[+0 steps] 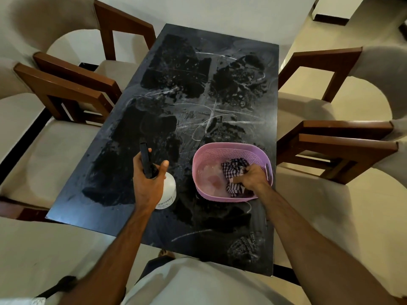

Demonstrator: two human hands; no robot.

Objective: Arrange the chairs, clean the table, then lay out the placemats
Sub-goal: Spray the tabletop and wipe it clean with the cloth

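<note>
A long black table (136,137) runs away from the person, its top blotched with wet dark patches and pale smeared streaks; its near edge is partly hidden behind the person's light shirt (198,285) and both forearms. Four chairs (66,84) with brown wooden arms and beige seats stand along the two long edges, two on each side, all cut off by the frame so their backs and legs barely show. Near the right long edge, toward the near end, a pink perforated basket (217,150) sits on the table. Inside it lies a crumpled checked cloth (233,167), partly covered by the right hand (251,178), whose fingers curl down into the fabric and grip it. Pale, blurred shapes on the basket floor cannot be made out. Left of the basket, the left hand (148,183) is wrapped around the black neck of a white spray bottle (168,190), its black nozzle sticking up past the fingers. The hand hides most of the bottle, and the label print at its base is too small to read.
</note>
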